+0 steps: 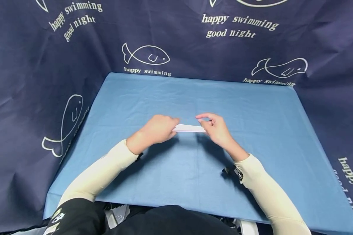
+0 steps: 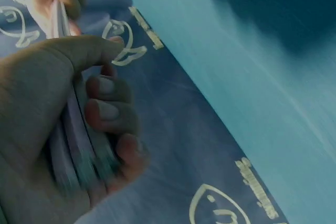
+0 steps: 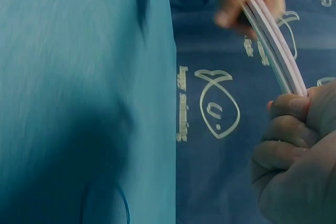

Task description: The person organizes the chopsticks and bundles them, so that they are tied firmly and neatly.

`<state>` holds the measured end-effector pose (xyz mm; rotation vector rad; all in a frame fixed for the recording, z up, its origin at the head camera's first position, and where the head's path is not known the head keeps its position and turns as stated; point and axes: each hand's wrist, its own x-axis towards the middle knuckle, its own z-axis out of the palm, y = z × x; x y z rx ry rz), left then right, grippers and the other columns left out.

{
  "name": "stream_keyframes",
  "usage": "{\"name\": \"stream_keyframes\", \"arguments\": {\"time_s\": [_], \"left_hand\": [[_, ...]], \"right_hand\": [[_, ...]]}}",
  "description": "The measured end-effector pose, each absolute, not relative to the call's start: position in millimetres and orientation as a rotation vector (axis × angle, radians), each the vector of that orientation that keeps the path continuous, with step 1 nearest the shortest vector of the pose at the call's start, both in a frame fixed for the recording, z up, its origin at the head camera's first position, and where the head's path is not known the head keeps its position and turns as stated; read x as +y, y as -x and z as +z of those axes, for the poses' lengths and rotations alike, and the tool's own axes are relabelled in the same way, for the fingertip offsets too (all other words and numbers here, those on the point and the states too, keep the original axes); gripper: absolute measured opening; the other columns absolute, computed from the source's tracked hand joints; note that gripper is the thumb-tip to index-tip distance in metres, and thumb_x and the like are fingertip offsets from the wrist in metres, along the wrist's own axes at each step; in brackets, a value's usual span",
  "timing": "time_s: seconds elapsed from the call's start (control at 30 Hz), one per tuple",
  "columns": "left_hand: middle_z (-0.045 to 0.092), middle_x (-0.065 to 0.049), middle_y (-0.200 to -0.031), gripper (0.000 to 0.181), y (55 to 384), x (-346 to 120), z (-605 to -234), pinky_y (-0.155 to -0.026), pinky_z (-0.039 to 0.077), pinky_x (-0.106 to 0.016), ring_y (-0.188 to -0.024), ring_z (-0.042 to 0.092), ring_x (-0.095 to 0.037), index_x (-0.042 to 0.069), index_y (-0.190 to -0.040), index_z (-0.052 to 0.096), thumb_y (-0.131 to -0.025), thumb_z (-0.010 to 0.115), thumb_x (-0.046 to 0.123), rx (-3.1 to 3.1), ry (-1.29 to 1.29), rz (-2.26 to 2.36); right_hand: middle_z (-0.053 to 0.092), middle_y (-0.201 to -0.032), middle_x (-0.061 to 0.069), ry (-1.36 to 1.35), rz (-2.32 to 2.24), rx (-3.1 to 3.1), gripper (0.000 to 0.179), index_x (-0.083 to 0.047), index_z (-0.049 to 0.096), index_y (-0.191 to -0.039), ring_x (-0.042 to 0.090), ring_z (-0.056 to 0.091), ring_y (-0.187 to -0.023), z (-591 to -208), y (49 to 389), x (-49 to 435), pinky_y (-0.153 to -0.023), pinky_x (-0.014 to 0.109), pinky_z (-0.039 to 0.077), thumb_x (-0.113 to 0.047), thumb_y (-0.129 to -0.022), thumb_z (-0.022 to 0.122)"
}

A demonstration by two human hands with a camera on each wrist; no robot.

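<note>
A slim, flat bundle of pale layers (image 1: 189,128), white and pinkish with a darker greenish layer, spans the space between the two hands above the blue cloth. My left hand (image 1: 160,128) grips one end. In the left wrist view its fingers (image 2: 107,109) curl round the layers, and the edges show blurred in the palm. My right hand (image 1: 216,129) holds the other end, with the index finger extended in the head view. From the right wrist, the bundle (image 3: 275,43) bows slightly, and its near end is hidden inside the curled fingers (image 3: 286,129).
A blue cloth (image 1: 179,179) covers the table, and shadows of both hands fall on it. Dark blue curtains (image 1: 194,52) with white fish drawings and lettering rise behind and at both sides. A small dark device (image 1: 235,172) sits at the right wrist.
</note>
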<state>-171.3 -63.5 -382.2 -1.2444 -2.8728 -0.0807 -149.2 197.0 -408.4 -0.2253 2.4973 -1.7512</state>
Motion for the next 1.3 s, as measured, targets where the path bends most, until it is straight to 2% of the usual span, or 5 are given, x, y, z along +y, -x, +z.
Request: {"name": "stream_keyframes", "arguments": {"time_s": [0.3,0.63,0.93,1.1,1.3], "left_hand": [[0.064,-0.003,-0.071,0.018,173,-71,-379,-0.057,0.053,-0.041,-0.059,0.059,-0.020,0.010,-0.091,0.065,-0.100,0.068,0.025,-2.871,1.202,-0.138],[0.067,-0.006,-0.075,0.013,171,-68,-381,-0.061,0.056,-0.042,-0.062,0.061,-0.022,0.007,-0.092,0.065,-0.098,0.070,0.017,-2.922,1.194,-0.131],[0.067,-0.006,-0.070,0.017,175,-68,-373,-0.057,0.055,-0.045,-0.059,0.063,-0.024,0.009,-0.085,0.064,-0.095,0.072,0.019,-2.839,1.196,-0.033],[0.068,-0.006,-0.069,0.016,178,-67,-374,-0.055,0.054,-0.045,-0.058,0.063,-0.024,0.009,-0.084,0.064,-0.094,0.073,0.016,-2.796,1.213,-0.062],[0.067,-0.005,-0.066,0.018,177,-66,-372,-0.052,0.052,-0.045,-0.055,0.062,-0.024,0.010,-0.082,0.063,-0.094,0.074,0.019,-2.710,1.193,-0.038]], "right_hand": [[0.057,-0.054,-0.007,0.115,-1.784,2.560,0.028,-0.001,0.075,-0.115,0.009,0.049,-0.038,-393,146,202,-0.037,0.025,0.037,-0.012,-0.100,0.055],[0.069,-0.079,0.018,0.045,-1.735,2.568,0.032,-0.006,0.078,-0.104,0.011,0.054,-0.038,-382,143,188,-0.036,0.031,0.042,-0.016,-0.096,0.048],[0.060,-0.062,-0.010,0.100,-1.713,2.648,0.024,-0.002,0.080,-0.109,0.005,0.057,-0.051,-394,148,184,-0.050,0.022,0.038,-0.019,-0.102,0.065],[0.043,-0.051,-0.012,0.139,-1.827,2.634,0.021,-0.002,0.077,-0.111,0.002,0.033,-0.045,-395,150,183,-0.046,0.021,0.023,-0.018,-0.099,0.074],[0.048,-0.052,-0.014,0.092,-1.872,2.588,0.025,-0.001,0.076,-0.110,0.001,0.034,-0.042,-394,151,179,-0.043,0.021,0.025,-0.023,-0.101,0.071]]}}
